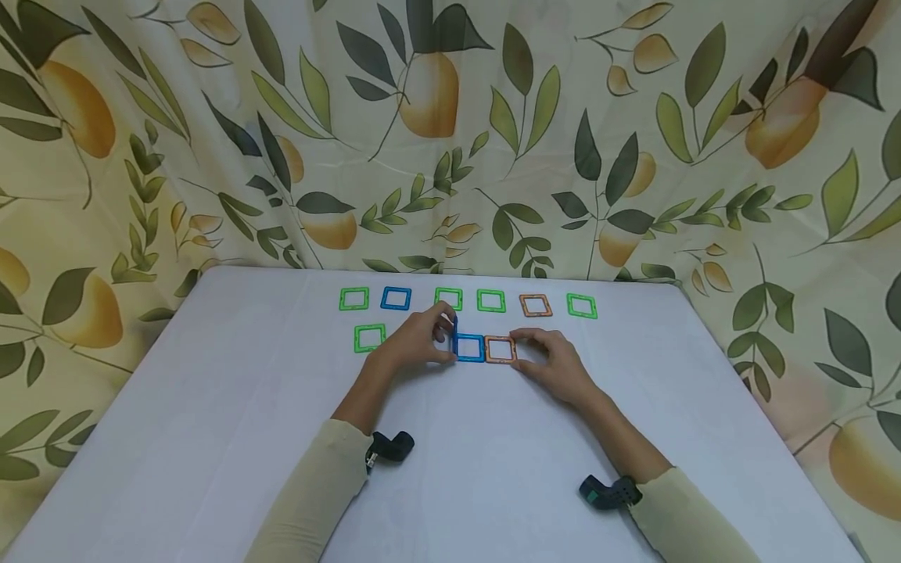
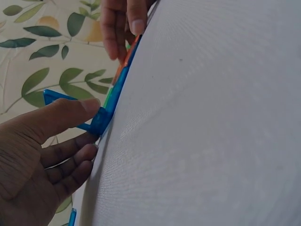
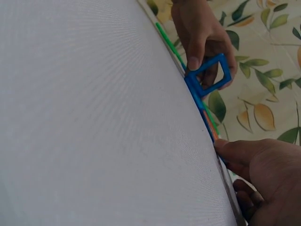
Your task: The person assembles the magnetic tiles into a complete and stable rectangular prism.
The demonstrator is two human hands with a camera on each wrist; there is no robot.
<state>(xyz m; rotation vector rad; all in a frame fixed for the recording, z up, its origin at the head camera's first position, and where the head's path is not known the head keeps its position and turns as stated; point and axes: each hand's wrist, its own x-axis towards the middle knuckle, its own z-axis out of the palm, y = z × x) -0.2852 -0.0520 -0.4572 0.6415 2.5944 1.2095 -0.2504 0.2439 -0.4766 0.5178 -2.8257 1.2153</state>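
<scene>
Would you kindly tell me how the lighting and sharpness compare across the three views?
Head view: evenly lit, with the blue and orange frames' outlines clear; left wrist view: dimmer and steeply tilted, a soft grey shadow on the white tabletop beside the left hand; right wrist view: likewise dim and tilted, faint radiating lines across the tabletop; no strong glare anywhere.

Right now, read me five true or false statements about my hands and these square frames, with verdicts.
1. Your left hand holds an upright blue frame. True.
2. Your right hand grips a green frame. False: it pinches a flat orange frame.
3. The flat blue frame touches that orange one. True.
4. The back row is all green. False: a back blue frame and back orange frame are included.
5. Your hands are touching each other. False: they're apart.
</scene>
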